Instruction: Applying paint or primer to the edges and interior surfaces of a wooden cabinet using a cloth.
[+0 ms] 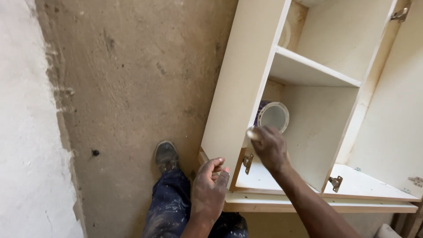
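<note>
A white cabinet (240,88) with an inner shelf (308,70) stands open in front of me. My right hand (269,147) reaches into its lower compartment, fingers curled, just in front of a round white container with a purple side (273,117); whether it touches the container I cannot tell. My left hand (210,189) hovers outside by the cabinet's lower left corner, fingers loosely bent and holding nothing. A metal hinge (248,162) sits on the cabinet edge between my hands.
Bare, dusty concrete floor (132,88) lies to the left, with a rough white wall (26,132) beyond. My shoe (166,155) and paint-spattered trouser leg are beside the cabinet. More hinges (335,183) are fixed to the right panels, and flat boards lie under the cabinet.
</note>
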